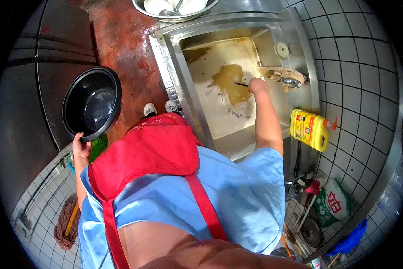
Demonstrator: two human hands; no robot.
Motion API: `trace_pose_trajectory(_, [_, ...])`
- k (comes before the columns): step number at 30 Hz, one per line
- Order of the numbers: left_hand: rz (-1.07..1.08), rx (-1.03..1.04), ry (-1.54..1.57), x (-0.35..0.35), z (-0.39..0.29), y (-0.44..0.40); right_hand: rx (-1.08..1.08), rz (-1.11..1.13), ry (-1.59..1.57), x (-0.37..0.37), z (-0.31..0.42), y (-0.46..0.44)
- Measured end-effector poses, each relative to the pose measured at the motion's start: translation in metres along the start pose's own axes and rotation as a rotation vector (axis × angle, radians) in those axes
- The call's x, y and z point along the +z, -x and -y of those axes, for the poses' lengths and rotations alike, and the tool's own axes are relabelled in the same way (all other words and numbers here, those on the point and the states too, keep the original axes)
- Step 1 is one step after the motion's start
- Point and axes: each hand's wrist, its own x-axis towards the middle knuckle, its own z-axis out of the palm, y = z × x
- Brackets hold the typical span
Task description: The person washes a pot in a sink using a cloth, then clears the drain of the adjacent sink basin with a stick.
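My left hand (81, 149) is closed on the rim of a round black basin (69, 106), which hangs out to my left, tilted, with its shiny inside showing. Over the steel sink (180, 67), my right hand (257, 85) is closed around a thin dark rod-like piece (241, 84) that points left, toward the water. Its kind cannot be made out. Cloudy water (210, 107) with a brownish patch and small bits lies in the sink. A wet tan cloth (275, 72) hangs by the tap (291, 83), close to my right hand.
A yellow pump jug (307, 130) stands on the sink's right ledge. At the top, a metal bowl (179, 18) holds white dishes and a utensil. A mop (67, 224) leans at lower left. A green-and-white bag (333, 201) sits lower right. The red floor (125, 49) looks wet.
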Motion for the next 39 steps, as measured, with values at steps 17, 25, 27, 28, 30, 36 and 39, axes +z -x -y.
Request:
trace_pose_trajectory(17, [0.003, 0.004, -0.024, 0.009, -0.001, 0.011, -0.128, -0.017, -0.04, 0.075, 0.004, -0.028])
trace_pose_trajectory(25, [0.05, -0.002, -0.068, -0.002, -0.003, 0.001, -0.161, 0.004, 0.046, 0.087, 0.005, -0.026])
trace_pose_trajectory(27, [0.047, -0.028, -0.09, -0.005, -0.006, 0.005, -0.029, 0.028, -0.07, 0.074, -0.004, -0.01])
trace_pose_trajectory(28, [0.055, -0.036, -0.088, -0.003, -0.005, 0.003, 0.036, 0.023, -0.126, 0.06, -0.007, -0.003])
trace_pose_trajectory(30, [-0.025, -0.042, -0.036, 0.0, -0.004, -0.005, 0.002, -0.068, -0.182, 0.079, -0.005, -0.016])
trace_pose_trajectory(36, [0.046, -0.003, -0.02, -0.006, -0.005, -0.008, -0.077, -0.073, -0.098, 0.1, -0.001, -0.011])
trace_pose_trajectory(39, [-0.023, 0.02, -0.036, 0.0, -0.007, 0.003, 0.052, -0.002, -0.259, 0.082, -0.008, 0.001])
